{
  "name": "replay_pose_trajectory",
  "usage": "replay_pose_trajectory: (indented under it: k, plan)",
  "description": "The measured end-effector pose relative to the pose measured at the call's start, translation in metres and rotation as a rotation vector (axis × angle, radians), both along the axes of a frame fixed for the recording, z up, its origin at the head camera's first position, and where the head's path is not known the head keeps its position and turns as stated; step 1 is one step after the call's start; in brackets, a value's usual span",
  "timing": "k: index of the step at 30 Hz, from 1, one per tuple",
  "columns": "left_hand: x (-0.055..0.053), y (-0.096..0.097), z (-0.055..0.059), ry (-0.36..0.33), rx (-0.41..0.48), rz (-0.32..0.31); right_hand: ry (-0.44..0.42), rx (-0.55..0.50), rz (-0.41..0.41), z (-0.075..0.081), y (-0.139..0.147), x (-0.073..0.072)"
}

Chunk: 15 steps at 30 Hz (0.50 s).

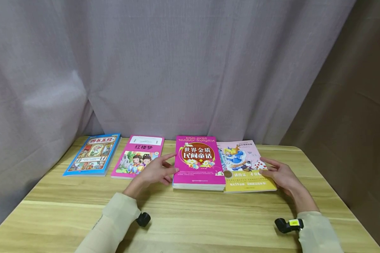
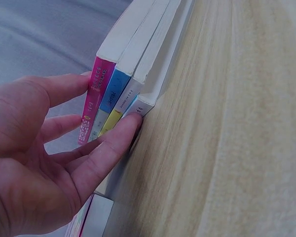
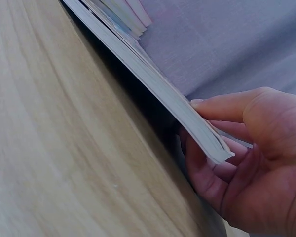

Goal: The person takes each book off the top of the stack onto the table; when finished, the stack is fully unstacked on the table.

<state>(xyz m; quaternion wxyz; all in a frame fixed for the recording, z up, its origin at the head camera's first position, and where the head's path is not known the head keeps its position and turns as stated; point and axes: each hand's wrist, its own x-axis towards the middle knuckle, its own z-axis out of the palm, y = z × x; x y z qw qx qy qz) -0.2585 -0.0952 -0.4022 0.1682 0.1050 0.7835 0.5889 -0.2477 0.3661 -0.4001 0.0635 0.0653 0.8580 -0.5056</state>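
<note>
A pink-covered book (image 1: 199, 163) lies on top of a stack of books. In the left wrist view their spines (image 2: 111, 96) show pink, blue, yellow and white. My left hand (image 1: 156, 172) touches the stack's left side, fingers extended against the spines. To the right is a pink and yellow picture-cover book (image 1: 244, 165), partly covered by the stack. My right hand (image 1: 282, 175) pinches this book's right edge, thumb above and fingers beneath. In the right wrist view the edge (image 3: 187, 123) stands raised off the table, with a dark gap underneath.
Left of the stack lie a pink book (image 1: 139, 158) with cartoon figures and a blue-bordered book (image 1: 93, 154). All rest along the far part of the wooden table (image 1: 190, 221). A grey curtain (image 1: 190, 70) hangs behind and along the sides.
</note>
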Motion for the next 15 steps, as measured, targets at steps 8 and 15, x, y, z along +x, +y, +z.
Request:
replay_pose_trajectory:
  k: [8,15]
  plan:
    - [0.0,-0.001,0.0,0.004,0.005,-0.003,0.101,0.389,-0.006,0.012,-0.002,0.004]
    - [0.0,-0.001,0.0,0.006,0.011,-0.01,0.235,0.519,0.005,0.03,-0.014,0.011]
